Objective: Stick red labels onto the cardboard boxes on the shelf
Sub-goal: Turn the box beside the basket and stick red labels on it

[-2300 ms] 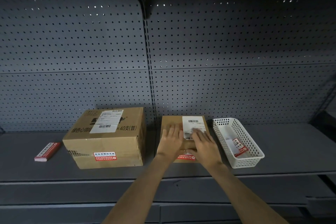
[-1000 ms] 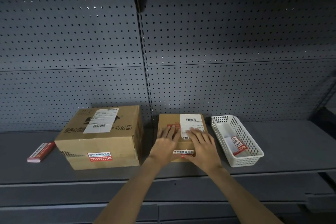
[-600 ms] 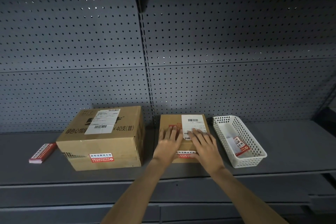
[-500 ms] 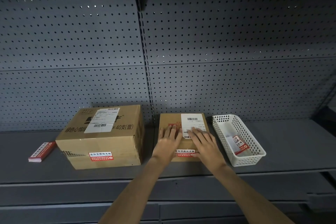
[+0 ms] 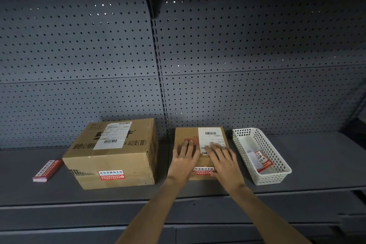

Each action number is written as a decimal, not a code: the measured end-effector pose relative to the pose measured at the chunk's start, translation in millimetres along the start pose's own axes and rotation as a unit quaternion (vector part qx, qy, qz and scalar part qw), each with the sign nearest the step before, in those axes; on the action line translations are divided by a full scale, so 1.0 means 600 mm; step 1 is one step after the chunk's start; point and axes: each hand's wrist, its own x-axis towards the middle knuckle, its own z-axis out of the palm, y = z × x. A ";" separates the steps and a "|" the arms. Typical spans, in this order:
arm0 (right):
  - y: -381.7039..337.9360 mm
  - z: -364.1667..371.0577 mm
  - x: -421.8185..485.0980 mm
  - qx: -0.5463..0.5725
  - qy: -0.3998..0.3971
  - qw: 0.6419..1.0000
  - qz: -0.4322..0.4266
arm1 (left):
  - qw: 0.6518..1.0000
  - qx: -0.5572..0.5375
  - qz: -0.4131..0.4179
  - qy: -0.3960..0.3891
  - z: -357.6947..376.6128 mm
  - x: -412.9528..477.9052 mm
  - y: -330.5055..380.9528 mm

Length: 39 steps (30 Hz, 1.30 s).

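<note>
Two cardboard boxes stand on the grey shelf (image 5: 316, 166). The large box (image 5: 112, 154) on the left carries a red label (image 5: 111, 175) on its front face. The small box (image 5: 188, 134) in the middle has a red label (image 5: 203, 170) on its front, partly covered by my hands. My left hand (image 5: 184, 162) rests flat on the small box's top with fingers straight. My right hand (image 5: 223, 162) lies flat beside it, over the white shipping sticker (image 5: 211, 136).
A white plastic basket (image 5: 277, 179) right of the small box holds loose red labels (image 5: 262, 161). A stack of red labels (image 5: 47, 170) lies at the far left of the shelf. Perforated grey panels form the back wall.
Both hands stay flat on the small box with only slight shifts. The red label on its front shows more between my hands than 2.3 s ago.
</note>
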 end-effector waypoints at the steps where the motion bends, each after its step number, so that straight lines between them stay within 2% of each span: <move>1: 0.001 0.000 0.000 0.000 -0.001 1.000 -0.003 | 1.000 0.004 0.001 0.001 0.000 -0.001 -0.001; 14: 0.013 -0.004 0.001 0.035 0.047 0.998 -0.028 | 1.000 -0.005 -0.006 0.000 0.011 -0.002 0.003; 19: 0.031 -0.001 0.008 0.057 0.061 0.995 -0.057 | 1.000 0.011 0.027 0.007 0.003 0.002 -0.012; 26: 0.011 -0.004 -0.001 0.042 0.073 0.996 -0.030 | 0.995 -0.075 0.035 0.056 -0.006 0.006 -0.026; 29: 0.000 0.002 0.003 0.038 0.081 0.996 -0.007 | 0.997 -0.062 0.048 0.022 -0.013 0.008 -0.029; 35: 0.049 -0.012 0.007 0.080 0.062 0.991 -0.092 | 0.995 -0.049 0.074 -0.033 -0.035 0.019 -0.044; 39: 0.058 -0.022 0.005 0.126 0.022 0.986 -0.107 | 0.991 -0.073 0.104 -0.048 -0.036 0.022 -0.058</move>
